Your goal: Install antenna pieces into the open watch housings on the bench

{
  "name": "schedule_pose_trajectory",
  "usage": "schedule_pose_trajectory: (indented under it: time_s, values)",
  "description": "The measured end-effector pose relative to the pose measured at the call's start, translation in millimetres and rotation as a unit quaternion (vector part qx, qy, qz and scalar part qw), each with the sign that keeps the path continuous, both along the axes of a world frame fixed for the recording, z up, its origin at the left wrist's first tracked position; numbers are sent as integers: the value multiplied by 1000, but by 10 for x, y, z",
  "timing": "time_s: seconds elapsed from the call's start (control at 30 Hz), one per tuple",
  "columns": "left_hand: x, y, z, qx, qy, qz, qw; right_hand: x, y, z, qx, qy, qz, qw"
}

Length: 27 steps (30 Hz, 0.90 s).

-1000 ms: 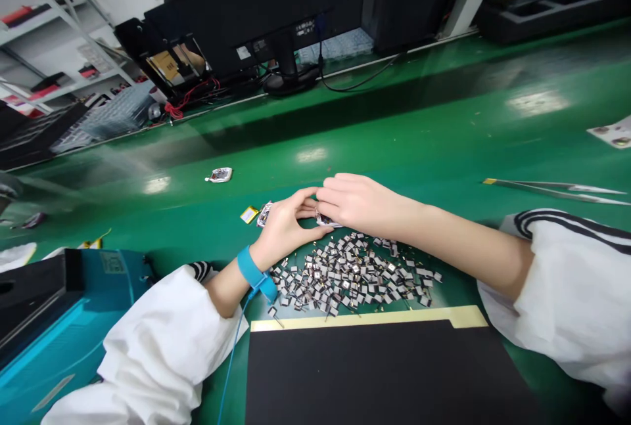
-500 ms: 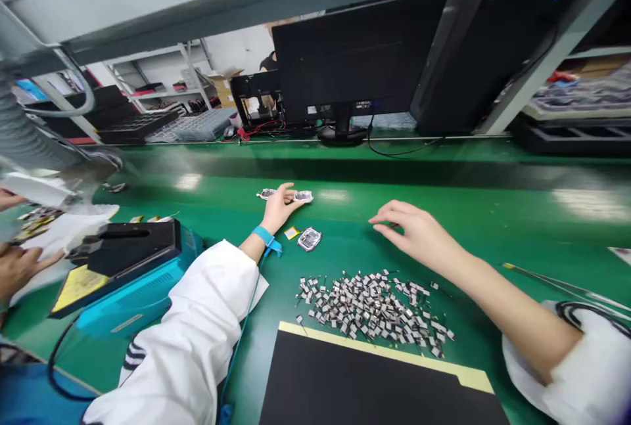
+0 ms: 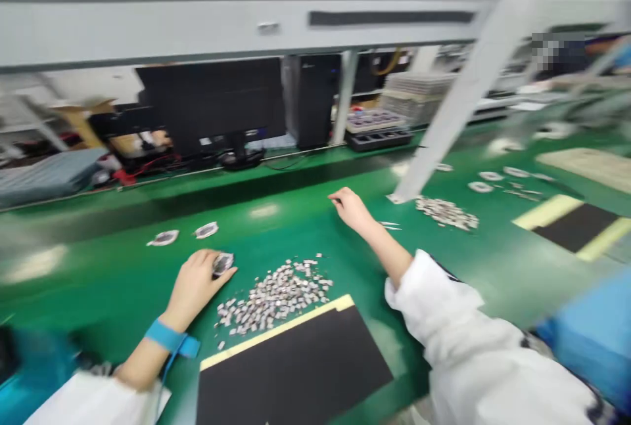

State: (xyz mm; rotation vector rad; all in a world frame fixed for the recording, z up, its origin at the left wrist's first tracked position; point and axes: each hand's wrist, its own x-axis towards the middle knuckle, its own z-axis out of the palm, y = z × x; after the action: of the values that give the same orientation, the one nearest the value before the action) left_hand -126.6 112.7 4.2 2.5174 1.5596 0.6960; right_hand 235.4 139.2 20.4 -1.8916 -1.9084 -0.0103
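Just under the left fingers (image 3: 207,262), a silvery packet (image 3: 223,265) is sitting on the green bench (image 3: 113,261). The left hand (image 3: 193,282) is curving over it with its fingers together, and blur is hiding whether they are clamped on it. A blue wrist strap (image 3: 170,337) is circling the wrist behind those fingers, with its blue cord (image 3: 165,372) running down toward the near edge of the picture. Beyond the left fingertips, 2 more packets (image 3: 206,230) are lying apart on the bench. To the right of the left fingers, a pile of small metal parts (image 3: 273,293) is spreading across the bench, and a black mat (image 3: 290,366) with a yellow edge is lying just below it.

The right hand (image 3: 351,209) is stretching out empty above the pile, its fingers (image 3: 336,196) loosely together and touching nothing. Just right of those fingers, tweezers (image 3: 389,224) are lying on the bench. Farther right of them, a second pile (image 3: 446,213) is sitting beside a white post (image 3: 401,192).
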Motion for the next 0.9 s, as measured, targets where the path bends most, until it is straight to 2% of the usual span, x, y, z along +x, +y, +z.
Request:
schedule_pose_trajectory:
  time_s: [0.1, 0.23, 0.33, 0.43, 0.5, 0.63, 0.7, 0.9]
  values:
    - [-10, 86, -78, 0, 7, -16, 1000, 302, -201, 60, -28, 6, -69, 997]
    - [-25, 145, -72, -1, 20, -28, 999, 573, -597, 21, -67, 22, -74, 995]
    - [-36, 146, -38, 8, 27, -36, 999, 774, -856, -39, -65, 30, -117, 991]
    - [-44, 164, -16, 16, 28, -37, 999, 868, -1050, -100, -56, 36, -154, 986]
    - [-49, 189, -12, 10, 29, -28, 999, 809, -1132, -152, -58, 39, -132, 989]
    - [-53, 222, -9, -25, 22, -17, 999, 563, -1177, -243, -69, 44, -38, 996]
    - [-54, 229, -6, -32, 5, -16, 999, 523, -1149, -240, -61, 42, -13, 997]
    - [-37, 202, 2, -46, -18, -28, 998, 864, -885, -156, -19, 34, -45, 998]
